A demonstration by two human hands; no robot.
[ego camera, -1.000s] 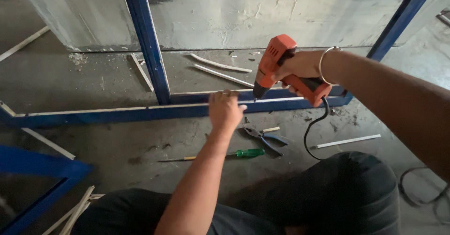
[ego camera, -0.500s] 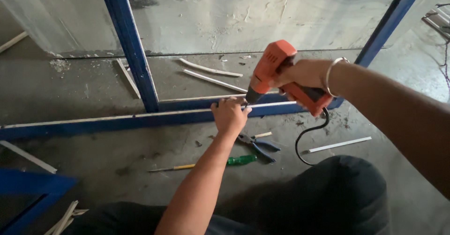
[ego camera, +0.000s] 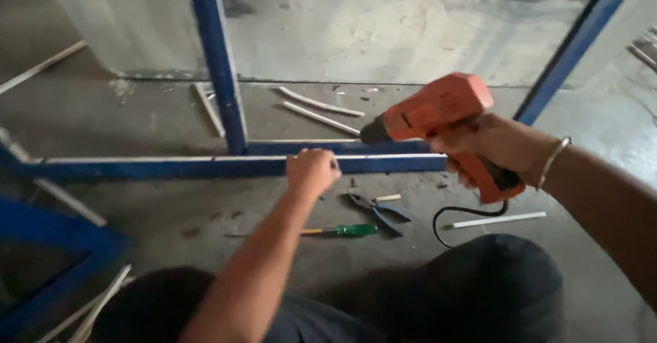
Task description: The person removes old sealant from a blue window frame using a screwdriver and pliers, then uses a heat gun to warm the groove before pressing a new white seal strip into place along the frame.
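Blue frame rail [ego camera: 171,168] spans 9 to 3 o'clock, orange drill [ego camera: 431,113] gripped in right hand [ego camera: 489,148] at 2 o'clock, left hand [ego camera: 313,170] clenched on rail centre; bit slipping could hit those knuckles.

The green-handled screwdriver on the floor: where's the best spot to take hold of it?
Take the screwdriver by its green handle, coming from above. It lies flat on the concrete, handle end to the right, close to the pliers; the thin shaft to the left offers little hold.
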